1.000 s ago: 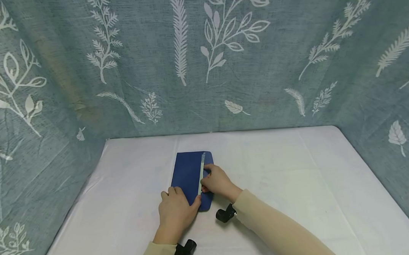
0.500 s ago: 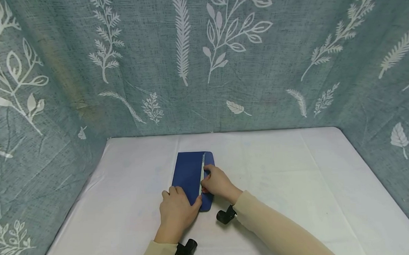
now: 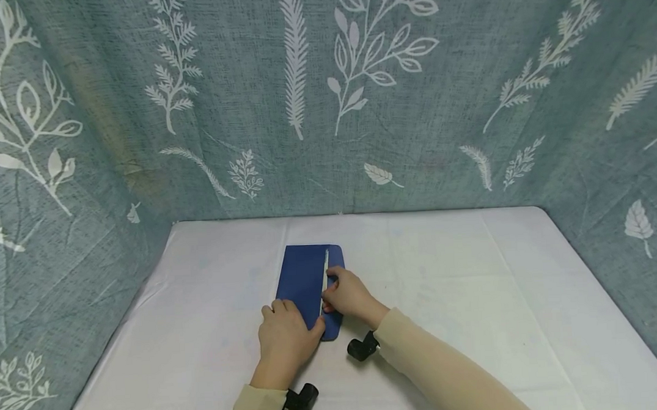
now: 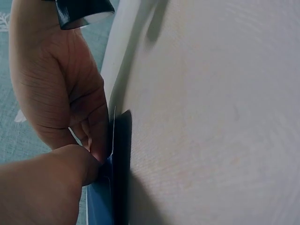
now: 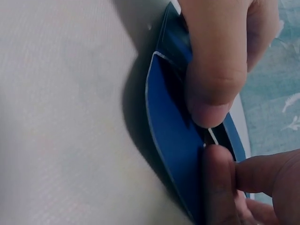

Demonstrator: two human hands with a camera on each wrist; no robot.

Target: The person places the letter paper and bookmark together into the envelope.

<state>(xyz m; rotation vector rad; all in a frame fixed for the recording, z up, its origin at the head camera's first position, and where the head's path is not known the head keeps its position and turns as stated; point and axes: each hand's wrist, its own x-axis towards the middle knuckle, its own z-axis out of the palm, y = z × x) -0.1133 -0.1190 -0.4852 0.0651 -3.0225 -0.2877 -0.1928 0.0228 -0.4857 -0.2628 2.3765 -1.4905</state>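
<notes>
A dark blue envelope (image 3: 302, 270) lies on the white cloth with its flap (image 3: 335, 256) folded out to the right. Along its mouth shows the narrow strip of a pale card (image 3: 325, 266), the rest of it inside. My left hand (image 3: 286, 336) holds the envelope's near part, fingers over the body and thumb at the mouth. My right hand (image 3: 352, 294) is curled over the flap and pinches the card's outer edge. In the right wrist view, the flap (image 5: 166, 126) bows toward the camera, below the left thumb (image 5: 218, 79) and the right fingertips (image 5: 218, 161).
White cloth (image 3: 447, 285) covers the table around the envelope. A teal curtain (image 3: 327, 168) with white leaf prints hangs behind and along both sides. Black wrist cameras (image 3: 362, 346) stick out from both sleeves, close to the cloth.
The pale strip at the envelope's mouth has become narrower as the card slid left into the envelope. Both hands stay almost in place; the head view shifted slightly.
</notes>
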